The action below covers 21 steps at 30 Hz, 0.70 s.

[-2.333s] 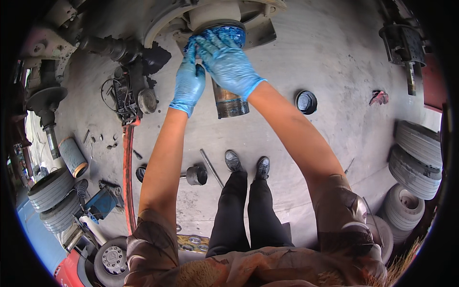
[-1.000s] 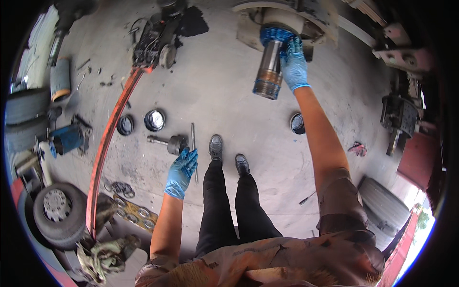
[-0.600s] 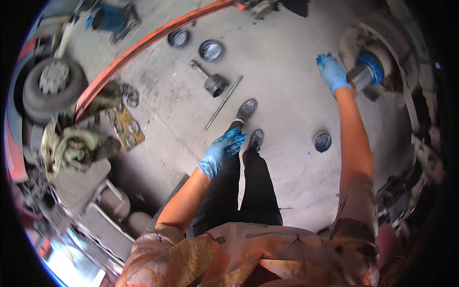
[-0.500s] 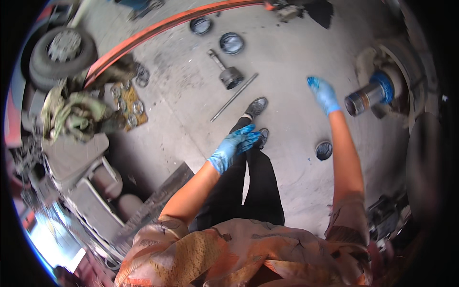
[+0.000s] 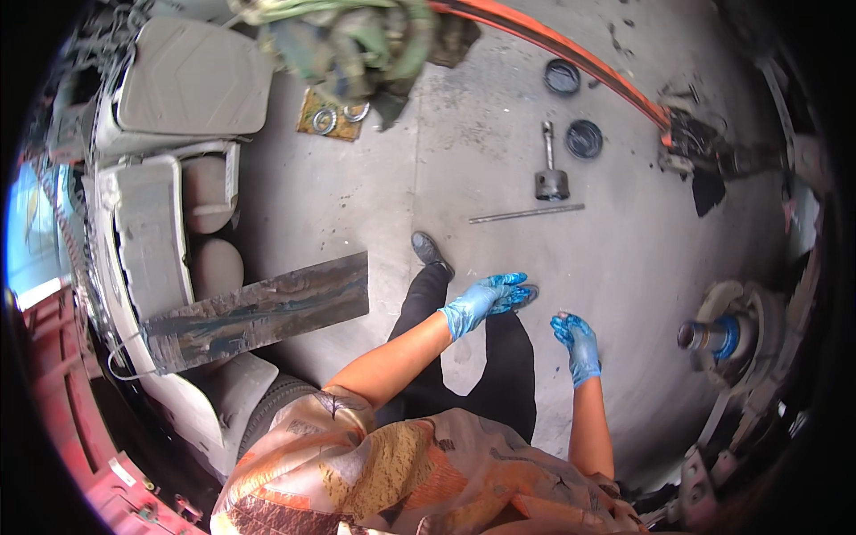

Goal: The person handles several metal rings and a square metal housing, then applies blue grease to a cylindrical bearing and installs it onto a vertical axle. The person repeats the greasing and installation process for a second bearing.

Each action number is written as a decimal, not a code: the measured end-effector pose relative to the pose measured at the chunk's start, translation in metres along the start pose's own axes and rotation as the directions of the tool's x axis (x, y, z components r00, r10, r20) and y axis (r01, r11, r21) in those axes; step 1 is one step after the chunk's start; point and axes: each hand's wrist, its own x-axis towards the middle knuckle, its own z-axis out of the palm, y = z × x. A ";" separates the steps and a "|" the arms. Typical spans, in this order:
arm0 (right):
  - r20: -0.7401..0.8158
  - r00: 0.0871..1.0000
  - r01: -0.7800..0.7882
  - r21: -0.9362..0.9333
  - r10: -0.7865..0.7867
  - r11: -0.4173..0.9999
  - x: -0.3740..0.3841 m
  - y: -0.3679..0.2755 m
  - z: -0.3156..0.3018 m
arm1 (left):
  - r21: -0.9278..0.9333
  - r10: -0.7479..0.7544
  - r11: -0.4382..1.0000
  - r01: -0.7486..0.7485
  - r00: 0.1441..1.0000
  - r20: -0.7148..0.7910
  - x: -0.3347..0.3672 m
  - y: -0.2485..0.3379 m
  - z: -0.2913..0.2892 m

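Note:
My left hand point(image 5: 481, 306), in a blue glove smeared with darker blue grease, is held above my legs. Its fingers are stretched out and nothing shows in them. To its right my right hand point(image 5: 579, 348), gloved and smeared the same way, hangs over the floor with fingers loosely bent and a little apart. It holds nothing that I can see. Neither hand touches anything. Ahead on the floor lie a long metal bar point(image 5: 526, 214) and a large socket point(image 5: 552, 185) with a shaft standing out of it. At the right is a spindle point(image 5: 700, 336) with blue grease around its base.
Two round dark caps point(image 5: 584, 139) lie beyond the socket. An orange-red beam point(image 5: 571, 49) crosses the far floor. Bearing rings rest on a stained board point(image 5: 328, 114) near a camouflage cloth point(image 5: 357, 45). A dark flat plate point(image 5: 259, 312) juts out at my left, beside grey vehicle parts point(image 5: 192, 76).
My view has swung left, so the floor items sit farther right and the plate shows fully. My right hand has come lower and closer to my left, away from the spindle.

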 end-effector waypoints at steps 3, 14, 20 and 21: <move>0.022 1.000 0.013 -0.004 -0.013 1.000 0.005 -0.004 0.045 | -0.042 0.044 0.998 -0.046 0.998 -0.042 -0.028 0.021 -0.053; 0.444 0.896 0.131 -0.229 -0.016 0.964 -0.003 -0.073 0.343 | -0.239 0.219 0.917 -0.320 0.903 -0.370 -0.147 0.116 -0.268; 0.657 0.750 0.116 -0.248 0.079 0.962 -0.010 -0.096 0.456 | -0.231 0.324 0.863 -0.448 0.844 -0.427 -0.187 0.169 -0.342; 0.679 0.729 0.123 -0.248 0.082 0.961 -0.009 -0.101 0.473 | -0.237 0.332 0.855 -0.460 0.839 -0.430 -0.192 0.180 -0.349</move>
